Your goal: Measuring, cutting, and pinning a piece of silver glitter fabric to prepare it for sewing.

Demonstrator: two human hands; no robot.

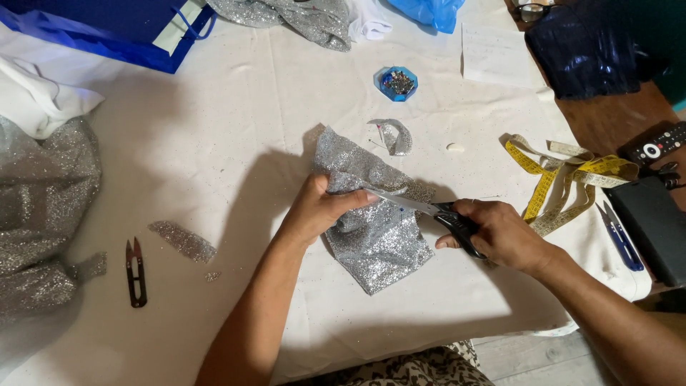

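Scissors [429,210] with black handles lay gripped in the right hand [500,232] at centre right of the frame, fingers curled through the loops, blades nearly together and pointing left across the silver glitter fabric piece [375,243]. That fabric sat at the centre of the white tablecloth [236,107]. The left hand [318,207] pinched its upper left fold between thumb and fingers. Just above lay a small curled silver offcut [394,136], and higher up a blue pin dish [396,83]. A yellow tape measure [557,179] trailed at right; black thread snips [135,271] rested at lower left.
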